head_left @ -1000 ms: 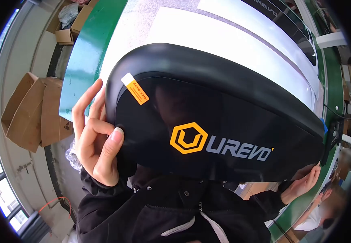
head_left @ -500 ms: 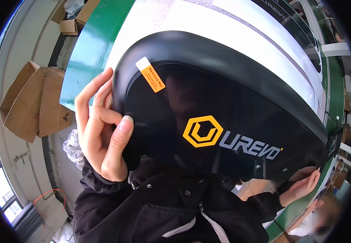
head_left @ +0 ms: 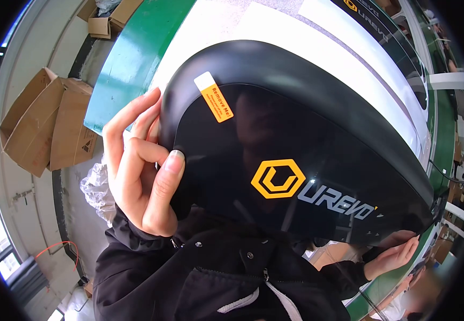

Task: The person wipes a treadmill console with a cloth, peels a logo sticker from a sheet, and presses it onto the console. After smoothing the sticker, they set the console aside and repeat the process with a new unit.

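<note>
A glossy black cover (head_left: 226,144) with a rounded matte rim fills the middle of the view, held tilted close to my chest. It carries a yellow hexagon logo (head_left: 278,179), grey UREVO lettering (head_left: 336,203) and an orange "Remove Me!" sticker (head_left: 214,98) near its upper left corner. My left hand (head_left: 146,176) grips the left edge, thumb on the glossy face and the other fingers curled round the rim. At the lower right end, my right hand (head_left: 393,259) holds the edge; part of its fingers is hidden behind the cover.
White sheets (head_left: 264,29) lie on a green table (head_left: 130,69) behind the cover. Another black UREVO piece (head_left: 374,16) is at the upper right. Cardboard boxes (head_left: 44,123) and clear plastic wrap (head_left: 98,192) are on the left. Another person (head_left: 419,294) sits at lower right.
The cover and my left hand have shifted slightly to the right in view, and the cover's right end sits a little lower. Both hands keep their hold.
</note>
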Action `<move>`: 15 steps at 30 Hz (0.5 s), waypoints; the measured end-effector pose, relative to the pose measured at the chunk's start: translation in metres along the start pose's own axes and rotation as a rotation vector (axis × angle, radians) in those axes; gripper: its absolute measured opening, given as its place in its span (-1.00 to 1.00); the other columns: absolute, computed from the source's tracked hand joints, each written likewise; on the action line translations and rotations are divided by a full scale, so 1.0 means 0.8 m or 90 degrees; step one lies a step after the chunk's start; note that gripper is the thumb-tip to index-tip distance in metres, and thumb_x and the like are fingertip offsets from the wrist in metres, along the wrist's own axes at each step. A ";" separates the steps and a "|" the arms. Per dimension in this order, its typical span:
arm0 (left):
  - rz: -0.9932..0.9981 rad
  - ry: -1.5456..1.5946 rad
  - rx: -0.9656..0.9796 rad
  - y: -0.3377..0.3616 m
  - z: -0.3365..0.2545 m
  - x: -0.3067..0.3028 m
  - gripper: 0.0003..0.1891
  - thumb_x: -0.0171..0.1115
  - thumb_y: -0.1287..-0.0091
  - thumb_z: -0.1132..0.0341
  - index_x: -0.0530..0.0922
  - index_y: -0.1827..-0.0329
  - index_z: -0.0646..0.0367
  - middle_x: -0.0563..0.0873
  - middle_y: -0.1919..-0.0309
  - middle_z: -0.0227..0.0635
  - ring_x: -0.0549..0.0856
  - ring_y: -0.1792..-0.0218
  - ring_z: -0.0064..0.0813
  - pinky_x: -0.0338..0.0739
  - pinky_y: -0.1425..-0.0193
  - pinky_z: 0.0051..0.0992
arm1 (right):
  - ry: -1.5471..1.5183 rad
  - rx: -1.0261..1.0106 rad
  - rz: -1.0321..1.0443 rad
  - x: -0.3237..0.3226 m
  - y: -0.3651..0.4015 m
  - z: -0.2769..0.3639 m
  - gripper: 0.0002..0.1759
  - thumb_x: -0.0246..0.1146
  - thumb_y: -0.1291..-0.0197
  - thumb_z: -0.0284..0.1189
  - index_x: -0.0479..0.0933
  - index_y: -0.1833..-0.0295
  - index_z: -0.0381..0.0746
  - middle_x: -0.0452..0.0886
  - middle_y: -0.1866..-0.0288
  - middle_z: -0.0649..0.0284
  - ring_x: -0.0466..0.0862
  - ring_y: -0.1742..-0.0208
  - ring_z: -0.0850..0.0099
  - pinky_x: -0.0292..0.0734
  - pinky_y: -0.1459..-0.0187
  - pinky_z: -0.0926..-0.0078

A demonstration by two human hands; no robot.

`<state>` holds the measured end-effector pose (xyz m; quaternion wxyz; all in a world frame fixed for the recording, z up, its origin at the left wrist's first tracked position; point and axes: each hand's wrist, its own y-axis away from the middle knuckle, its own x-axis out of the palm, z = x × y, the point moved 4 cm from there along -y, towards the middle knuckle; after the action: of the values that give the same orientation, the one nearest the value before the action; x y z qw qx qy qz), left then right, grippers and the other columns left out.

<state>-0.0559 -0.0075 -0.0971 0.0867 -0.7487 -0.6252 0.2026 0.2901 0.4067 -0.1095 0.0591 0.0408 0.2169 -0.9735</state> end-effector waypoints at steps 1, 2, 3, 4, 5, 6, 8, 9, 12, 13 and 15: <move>0.001 0.000 0.002 0.000 0.000 0.000 -0.83 0.09 -0.20 0.45 0.38 0.53 0.32 0.26 -0.16 0.10 0.28 -0.28 0.06 0.14 -0.34 -0.12 | 0.000 -0.004 0.002 0.003 0.001 0.002 -0.67 0.00 -0.29 -0.51 0.35 -0.06 -0.53 0.41 -0.15 0.05 0.39 -0.19 0.43 0.16 -0.28 0.53; 0.003 0.000 0.003 0.000 0.000 0.000 -0.83 0.09 -0.20 0.45 0.38 0.53 0.32 0.26 -0.16 0.10 0.28 -0.28 0.06 0.14 -0.34 -0.12 | 0.000 -0.007 0.003 0.005 0.002 0.003 -0.68 0.00 -0.29 -0.51 0.37 -0.05 -0.53 0.41 -0.14 0.05 0.39 -0.18 0.43 0.17 -0.27 0.53; 0.005 0.000 0.005 0.000 0.000 0.000 -0.83 0.09 -0.20 0.45 0.38 0.53 0.32 0.26 -0.16 0.10 0.28 -0.28 0.06 0.14 -0.34 -0.12 | 0.012 -0.015 0.012 0.004 0.001 0.003 -0.69 0.00 -0.29 -0.51 0.38 -0.04 -0.52 0.42 -0.13 0.06 0.40 -0.17 0.43 0.18 -0.26 0.54; 0.007 -0.003 0.006 0.000 0.000 -0.001 -0.83 0.09 -0.20 0.45 0.38 0.53 0.32 0.26 -0.16 0.10 0.28 -0.28 0.06 0.14 -0.34 -0.12 | 0.023 -0.022 0.022 0.003 0.000 0.003 -0.70 0.00 -0.29 -0.52 0.39 -0.02 -0.51 0.43 -0.12 0.06 0.40 -0.16 0.43 0.19 -0.24 0.54; 0.008 -0.005 0.007 0.000 0.000 -0.001 -0.83 0.09 -0.20 0.45 0.38 0.53 0.32 0.27 -0.16 0.10 0.29 -0.27 0.06 0.14 -0.34 -0.12 | 0.035 -0.030 0.032 0.002 -0.001 0.002 -0.72 0.00 -0.28 -0.52 0.40 -0.01 -0.51 0.43 -0.11 0.07 0.41 -0.15 0.44 0.20 -0.23 0.55; 0.010 -0.007 0.008 0.000 0.000 -0.002 -0.83 0.09 -0.20 0.45 0.38 0.53 0.32 0.27 -0.16 0.10 0.29 -0.27 0.06 0.14 -0.34 -0.12 | 0.031 -0.030 0.031 0.002 -0.001 0.002 -0.72 0.01 -0.28 -0.52 0.41 0.00 -0.50 0.44 -0.10 0.07 0.41 -0.14 0.44 0.20 -0.22 0.55; 0.006 -0.007 0.008 0.000 0.000 -0.001 -0.83 0.09 -0.20 0.44 0.38 0.52 0.32 0.27 -0.16 0.10 0.29 -0.27 0.06 0.15 -0.34 -0.12 | 0.023 -0.030 0.029 0.001 -0.002 0.002 -0.74 0.01 -0.27 -0.53 0.42 0.02 -0.49 0.45 -0.09 0.08 0.42 -0.12 0.45 0.22 -0.20 0.57; 0.003 -0.007 0.008 0.000 -0.001 0.001 -0.83 0.10 -0.20 0.44 0.38 0.52 0.32 0.27 -0.16 0.10 0.30 -0.27 0.06 0.15 -0.33 -0.12 | 0.019 -0.028 0.027 0.000 -0.003 0.001 -0.74 0.02 -0.27 -0.53 0.42 0.02 -0.49 0.46 -0.08 0.09 0.42 -0.11 0.46 0.22 -0.20 0.57; 0.002 -0.011 0.003 0.000 -0.001 0.001 -0.83 0.10 -0.20 0.44 0.38 0.53 0.32 0.27 -0.15 0.10 0.30 -0.26 0.06 0.15 -0.33 -0.11 | 0.010 -0.023 0.024 -0.001 -0.003 0.000 -0.74 0.03 -0.27 -0.54 0.42 0.02 -0.49 0.46 -0.07 0.10 0.43 -0.10 0.46 0.22 -0.19 0.57; 0.002 -0.007 0.005 0.000 -0.001 0.001 -0.83 0.10 -0.20 0.45 0.38 0.53 0.32 0.27 -0.15 0.10 0.30 -0.26 0.06 0.15 -0.33 -0.11 | 0.008 -0.022 0.024 -0.001 -0.003 0.001 -0.74 0.03 -0.26 -0.54 0.42 0.01 -0.49 0.47 -0.06 0.10 0.43 -0.09 0.47 0.23 -0.18 0.58; 0.002 -0.001 0.008 0.000 -0.001 0.001 -0.83 0.10 -0.19 0.45 0.38 0.53 0.32 0.27 -0.15 0.10 0.31 -0.26 0.06 0.16 -0.33 -0.11 | 0.002 -0.020 0.024 0.001 -0.003 0.002 -0.74 0.03 -0.26 -0.54 0.42 0.01 -0.49 0.47 -0.04 0.11 0.44 -0.07 0.48 0.26 -0.16 0.60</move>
<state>-0.0555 -0.0070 -0.0967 0.0904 -0.7490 -0.6229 0.2070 0.2890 0.4079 -0.1076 0.0777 0.0454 0.2316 -0.9686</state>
